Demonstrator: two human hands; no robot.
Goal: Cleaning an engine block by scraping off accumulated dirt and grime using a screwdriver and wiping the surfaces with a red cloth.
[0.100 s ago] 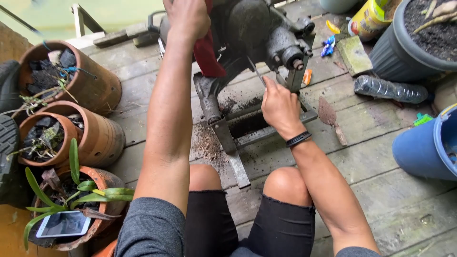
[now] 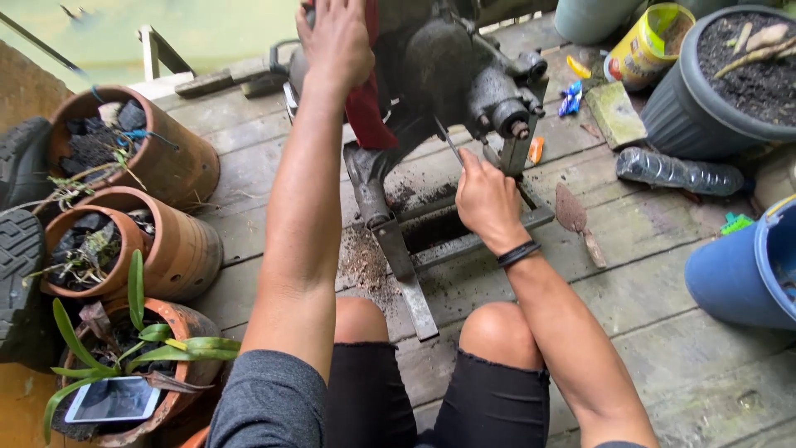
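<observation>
A dark, greasy engine (image 2: 452, 70) sits on a metal frame (image 2: 398, 249) on the wooden deck in front of my knees. My left hand (image 2: 336, 37) rests on top of the engine, pressing on a red cloth (image 2: 365, 108) draped over it. My right hand (image 2: 485, 199) is closed around a thin metal tool (image 2: 450, 141), its tip pointing up at the engine's underside beside a round shaft stub (image 2: 518, 129). A black band circles my right wrist.
Three clay pots (image 2: 166, 166) with plants stand at the left, one holding a phone (image 2: 112, 400). A trowel (image 2: 574, 217), a plastic bottle (image 2: 680, 172), a dark soil-filled pot (image 2: 721, 83), a yellow can (image 2: 647, 46) and a blue bucket (image 2: 746, 265) lie at the right.
</observation>
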